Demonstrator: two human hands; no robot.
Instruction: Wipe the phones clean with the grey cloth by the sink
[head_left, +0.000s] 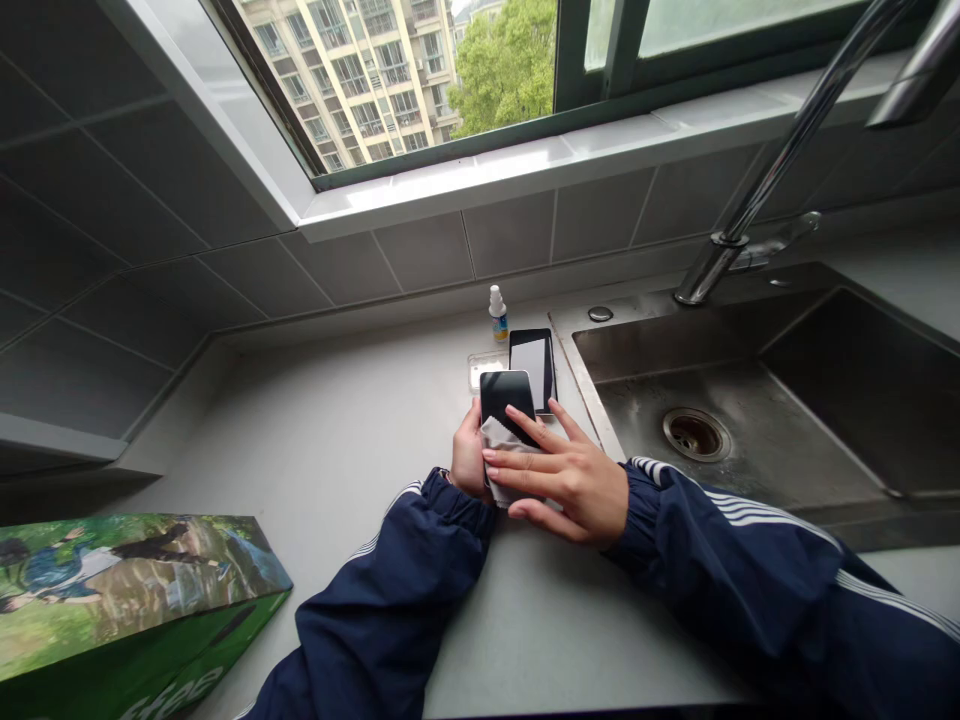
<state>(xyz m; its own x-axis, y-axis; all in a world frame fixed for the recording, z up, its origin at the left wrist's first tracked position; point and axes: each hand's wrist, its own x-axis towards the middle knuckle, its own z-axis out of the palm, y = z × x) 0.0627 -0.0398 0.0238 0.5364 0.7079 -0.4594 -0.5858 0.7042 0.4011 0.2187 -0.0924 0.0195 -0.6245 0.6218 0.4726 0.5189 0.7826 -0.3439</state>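
Phone (pixel 504 392) held in my left grip (pixel 469 455); right grip (pixel 576 482) spread over cloth (pixel 496 432); light, even pressure seemed best.

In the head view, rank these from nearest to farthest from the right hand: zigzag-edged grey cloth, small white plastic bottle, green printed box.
1. Zigzag-edged grey cloth: under the right hand, against the black-screened phone.
2. Small white plastic bottle: beyond the hand, on the pale counter.
3. Green printed box: farthest, off to the left.
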